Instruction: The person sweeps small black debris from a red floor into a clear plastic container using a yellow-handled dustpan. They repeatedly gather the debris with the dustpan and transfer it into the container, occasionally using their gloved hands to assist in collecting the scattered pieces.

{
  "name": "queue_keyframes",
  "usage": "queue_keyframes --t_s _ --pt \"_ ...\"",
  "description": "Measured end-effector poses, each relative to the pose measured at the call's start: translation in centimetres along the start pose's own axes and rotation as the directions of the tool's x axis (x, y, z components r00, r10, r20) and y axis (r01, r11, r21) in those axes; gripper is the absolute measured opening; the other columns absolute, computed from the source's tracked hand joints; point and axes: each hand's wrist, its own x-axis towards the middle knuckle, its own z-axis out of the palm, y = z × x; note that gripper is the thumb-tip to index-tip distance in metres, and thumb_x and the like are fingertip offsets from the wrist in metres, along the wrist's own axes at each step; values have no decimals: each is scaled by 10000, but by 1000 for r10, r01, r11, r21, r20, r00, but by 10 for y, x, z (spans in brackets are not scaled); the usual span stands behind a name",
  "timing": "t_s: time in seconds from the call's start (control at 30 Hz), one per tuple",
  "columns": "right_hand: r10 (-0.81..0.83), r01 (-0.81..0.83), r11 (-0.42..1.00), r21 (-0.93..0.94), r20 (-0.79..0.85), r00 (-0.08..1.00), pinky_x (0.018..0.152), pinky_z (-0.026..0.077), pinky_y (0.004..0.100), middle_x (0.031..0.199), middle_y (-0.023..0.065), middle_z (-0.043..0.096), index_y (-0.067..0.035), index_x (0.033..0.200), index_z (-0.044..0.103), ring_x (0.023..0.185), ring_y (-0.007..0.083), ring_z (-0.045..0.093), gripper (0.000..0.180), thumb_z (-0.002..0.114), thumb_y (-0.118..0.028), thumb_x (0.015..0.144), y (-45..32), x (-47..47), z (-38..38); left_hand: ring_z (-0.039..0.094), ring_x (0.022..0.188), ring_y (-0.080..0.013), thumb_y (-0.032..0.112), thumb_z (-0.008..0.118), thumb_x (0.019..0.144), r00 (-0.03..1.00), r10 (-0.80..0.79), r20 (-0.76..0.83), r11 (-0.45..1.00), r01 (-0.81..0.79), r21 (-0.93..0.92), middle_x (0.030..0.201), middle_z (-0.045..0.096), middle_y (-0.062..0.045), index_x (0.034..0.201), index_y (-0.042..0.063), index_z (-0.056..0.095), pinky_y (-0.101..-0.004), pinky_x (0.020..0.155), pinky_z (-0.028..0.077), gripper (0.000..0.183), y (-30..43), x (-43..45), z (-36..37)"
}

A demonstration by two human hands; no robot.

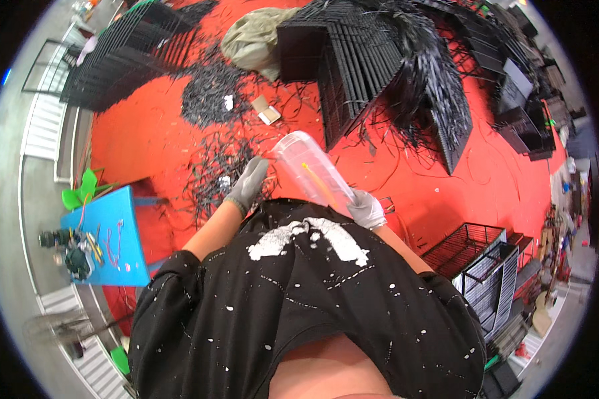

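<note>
My right hand (368,209), in a pale work glove, grips the near right edge of a clear plastic bin (297,149). The bin is tilted in front of my body, and a long yellow-orange object (317,180) shows in or through it; I cannot tell exactly what it is. My left hand (250,182), in a grey glove, is held flat with nothing in it, close to the bin's left side. Below that hand, loose black strips (212,172) lie scattered over the red floor covering (140,134).
A blue table (125,239) with tools stands at left, beside a green chair (82,189) and a fan (60,326). Ahead are a black slatted frame (359,60), a heap of black strips (209,95) and an opened small box (268,113). Black wire racks (466,247) stand at right.
</note>
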Motion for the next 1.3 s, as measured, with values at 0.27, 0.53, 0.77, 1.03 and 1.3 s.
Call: queue_keyframes --t_s 0.27,0.53,0.77,1.03,1.3 --pt "-352 371 864 341 -118 928 705 496 383 839 158 604 -22 1091 619 789 347 614 370 692 -67 731 -14 7 -48 293 1369 -277 721 493 778 892 -368 -261 744 115 -658 1489 303 -56 1432 126 294 -485 1101 204 906 57 -23 53" --pt "-289 7 479 878 150 946 808 498 285 1070 78 669 -76 1185 606 971 101 610 342 663 -195 869 -17 29 -20 503 1125 -195 537 462 922 939 -241 -246 639 -37 -768 1223 542 0 1231 154 517 -450 964 396 495 79 -10 71" --pt "51 -179 702 689 202 978 726 491 291 882 103 685 -48 1082 654 775 164 632 248 633 -179 872 13 46 30 514 1133 -190 352 416 986 936 -268 -230 743 49 -667 1256 528 -22 1234 125 494 -413 980 419 344 40 23 66" --pt "757 -751 652 -103 134 639 753 492 453 937 183 666 -145 1023 671 885 391 631 486 470 -562 876 176 81 129 554 1064 -211 117 527 925 854 -519 -24 801 477 -363 1221 551 -42 1248 62 516 -330 892 441 328 -173 70 98" --pt "869 -875 380 -300 -209 449 722 508 379 892 142 676 -87 917 659 851 260 674 335 530 -394 879 416 194 302 513 1180 -161 -6 439 960 730 -673 124 617 645 -450 1278 515 -102 1345 -26 410 -245 1049 381 387 -390 107 160"
